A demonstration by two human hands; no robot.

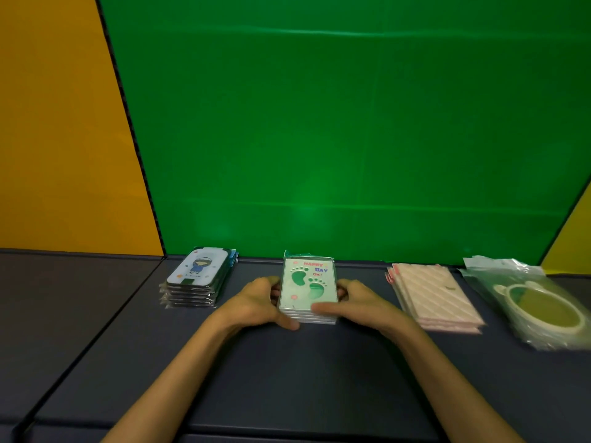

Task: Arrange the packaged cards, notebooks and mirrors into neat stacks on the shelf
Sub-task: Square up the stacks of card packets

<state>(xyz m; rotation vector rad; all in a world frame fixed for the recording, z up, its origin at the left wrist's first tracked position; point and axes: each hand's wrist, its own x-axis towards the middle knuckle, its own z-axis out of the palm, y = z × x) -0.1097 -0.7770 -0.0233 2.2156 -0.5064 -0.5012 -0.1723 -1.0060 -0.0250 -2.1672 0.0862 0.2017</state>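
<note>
A stack of packaged cards with green footprints (307,284) lies in the middle of the dark shelf (287,372). My left hand (260,303) grips its left side and my right hand (356,303) grips its right side, thumbs at the front edge. To the left sits a stack of rounded packaged mirrors with a cartoon figure (198,278). On the right lies a stack of pink striped notebooks (436,297). Farther right are round mirrors in clear plastic bags (537,303).
A green back wall (351,139) rises right behind the stacks. Yellow side panels (64,139) stand at the left and far right. A seam in the shelf surface runs diagonally at the left.
</note>
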